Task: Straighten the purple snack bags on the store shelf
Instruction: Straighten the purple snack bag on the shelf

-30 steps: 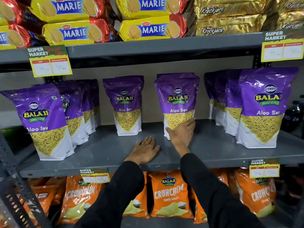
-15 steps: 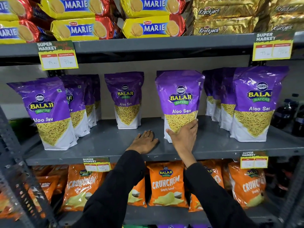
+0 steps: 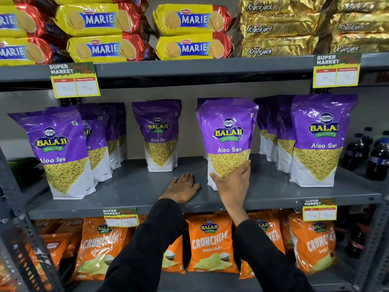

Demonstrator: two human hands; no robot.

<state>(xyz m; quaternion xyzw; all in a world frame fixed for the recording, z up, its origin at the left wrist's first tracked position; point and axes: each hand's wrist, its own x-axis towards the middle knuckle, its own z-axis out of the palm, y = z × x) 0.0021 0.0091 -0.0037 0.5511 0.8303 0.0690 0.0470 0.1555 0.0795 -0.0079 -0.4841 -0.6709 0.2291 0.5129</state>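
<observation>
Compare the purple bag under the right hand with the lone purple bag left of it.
The held bag stands nearer the shelf's front edge; the lone bag sits further back. The right hand grips the held bag's base; nothing touches the lone bag. Both are upright, facing forward.

Just one head-worn wide-angle view, looking forward and slightly down, close up on the grey shelf (image 3: pixel 130 192) right under both hands, with racks above and below them.
</observation>
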